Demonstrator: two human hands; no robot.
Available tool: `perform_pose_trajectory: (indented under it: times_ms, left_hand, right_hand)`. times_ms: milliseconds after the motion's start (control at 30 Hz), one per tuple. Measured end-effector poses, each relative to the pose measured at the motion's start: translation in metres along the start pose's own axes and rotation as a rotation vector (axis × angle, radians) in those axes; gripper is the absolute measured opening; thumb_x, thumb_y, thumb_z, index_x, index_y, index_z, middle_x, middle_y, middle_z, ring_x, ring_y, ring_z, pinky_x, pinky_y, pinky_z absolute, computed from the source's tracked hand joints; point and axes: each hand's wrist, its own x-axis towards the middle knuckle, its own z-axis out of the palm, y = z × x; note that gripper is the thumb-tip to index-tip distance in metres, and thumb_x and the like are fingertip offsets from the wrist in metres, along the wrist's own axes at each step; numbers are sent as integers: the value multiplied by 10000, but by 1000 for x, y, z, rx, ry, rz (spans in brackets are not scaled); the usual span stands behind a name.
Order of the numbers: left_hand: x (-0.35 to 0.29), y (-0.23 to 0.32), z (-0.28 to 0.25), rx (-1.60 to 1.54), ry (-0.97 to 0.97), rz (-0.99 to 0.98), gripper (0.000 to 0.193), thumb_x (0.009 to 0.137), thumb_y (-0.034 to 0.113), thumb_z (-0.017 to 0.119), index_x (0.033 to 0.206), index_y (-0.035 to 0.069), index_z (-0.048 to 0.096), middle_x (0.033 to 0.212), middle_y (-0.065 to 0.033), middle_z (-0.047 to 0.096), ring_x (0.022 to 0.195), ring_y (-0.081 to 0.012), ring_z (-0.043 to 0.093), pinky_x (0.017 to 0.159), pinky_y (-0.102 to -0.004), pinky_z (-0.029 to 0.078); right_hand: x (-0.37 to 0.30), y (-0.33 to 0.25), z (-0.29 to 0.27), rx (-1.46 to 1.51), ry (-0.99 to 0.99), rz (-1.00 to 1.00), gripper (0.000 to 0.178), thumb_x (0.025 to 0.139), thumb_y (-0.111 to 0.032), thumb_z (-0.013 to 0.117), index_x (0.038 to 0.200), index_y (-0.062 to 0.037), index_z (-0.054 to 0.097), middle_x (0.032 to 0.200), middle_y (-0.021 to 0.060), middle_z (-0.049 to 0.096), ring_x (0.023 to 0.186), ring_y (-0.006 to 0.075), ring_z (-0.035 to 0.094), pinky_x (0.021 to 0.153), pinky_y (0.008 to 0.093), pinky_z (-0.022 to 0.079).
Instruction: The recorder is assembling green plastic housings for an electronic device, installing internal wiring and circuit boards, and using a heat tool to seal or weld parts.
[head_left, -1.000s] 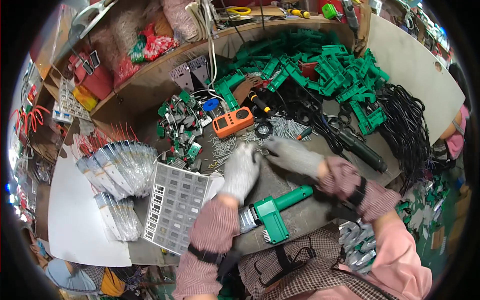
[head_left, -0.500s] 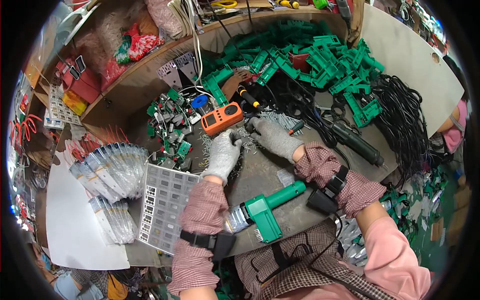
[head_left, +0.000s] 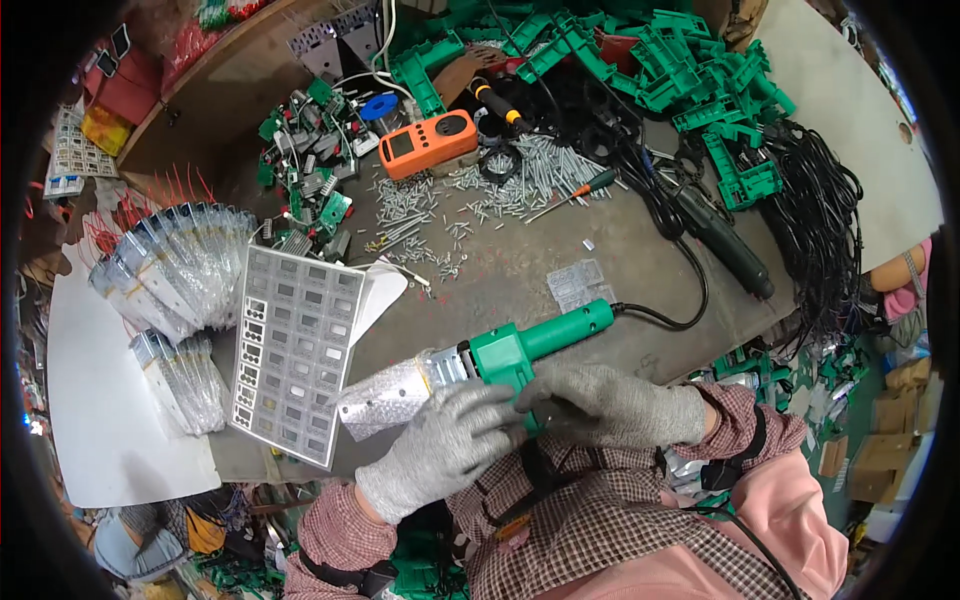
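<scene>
Left hand (head_left: 445, 445): fingers loosely curled at the housing's near edge; can't tell if you're gripping.
Right hand (head_left: 610, 405): fingertips bunched at same edge; hold hidden.
Green tool (head_left: 502, 352): just beyond your hands, on the table's near side; steady it from both sides.
Bubble wrap (head_left: 385, 400): left end; don't crush it.
Cord (head_left: 690, 318): loops right; leave slack.
Screws (head_left: 550, 168): farther back; keep clear.

Tool (head_left: 568, 330) on table (head_left: 455, 295), sheet (head_left: 295, 355) left of it. Screws (head_left: 545, 172) behind tool, meter (head_left: 430, 145) at their back left. Cables (head_left: 818, 215) right of screws, casings (head_left: 680, 65) behind.
</scene>
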Motion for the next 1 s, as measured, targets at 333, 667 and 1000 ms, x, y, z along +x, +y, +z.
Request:
perform_pose_trajectory:
  times_ms: [333,667,1000]
  left_hand:
    - [55,-33,-16,369,398,-252,192,930,117,677,1105,37,675,1100,-152,697,1081,-356,641,927,-455,509]
    - [155,-113,-29,754,23,-373,248,844,38,647,1091,15,641,1002,-195,693,967,-352,711,849,-430,589]
    - [144,-62,4,-473,-203,-330,375,1037,248,629,1301,-18,616,1238,-170,705,1155,-233,654,1015,-388,512]
  right_hand:
    - [69,23,-77,-641,100,-92,287,928,-56,618,1209,-61,676,1167,197,640,1021,402,666,868,448,563]
    - [172,96,-123,-1091,193,47,201,900,-78,614,1082,-41,692,1034,198,675,984,386,702,838,466,578]
    - [19,17,-76,-562,452,-190,151,844,-105,657,986,-65,683,984,145,634,945,368,642,822,466,526]
